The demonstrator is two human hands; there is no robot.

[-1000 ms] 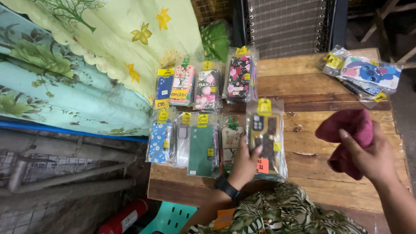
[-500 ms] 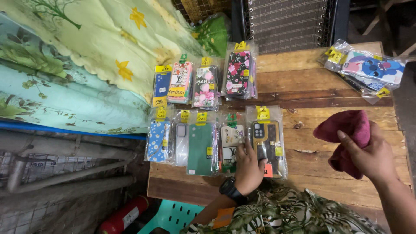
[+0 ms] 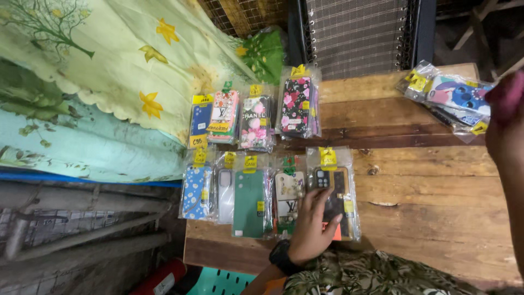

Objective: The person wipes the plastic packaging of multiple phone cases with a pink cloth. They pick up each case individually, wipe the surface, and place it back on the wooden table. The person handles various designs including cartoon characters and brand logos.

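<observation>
I see my left hand point(image 3: 312, 225) lying flat on a bagged phone case point(image 3: 334, 192) at the near row's right end, fingers spread across its lower half, pressing rather than gripping. The case is dark with a tan edge and a camera cut-out at its top left, sealed in a clear bag with a yellow tag on top and an orange sticker low down. It rests on the wooden surface point(image 3: 431, 196), touching the cream case point(image 3: 289, 191) to its left. Further left in that row lie a green case point(image 3: 249, 203), a clear one and a blue flowered case point(image 3: 196, 191). A second row behind holds a black floral case point(image 3: 296, 105) and three more. My right hand point(image 3: 505, 128) is at the frame's right edge, raised, with a maroon cloth point(image 3: 510, 93) at its top; I cannot tell how it is closed. Beside it lies a loose pile of bags point(image 3: 447, 94). Bedding point(image 3: 98, 82) hangs left of the surface.
</observation>
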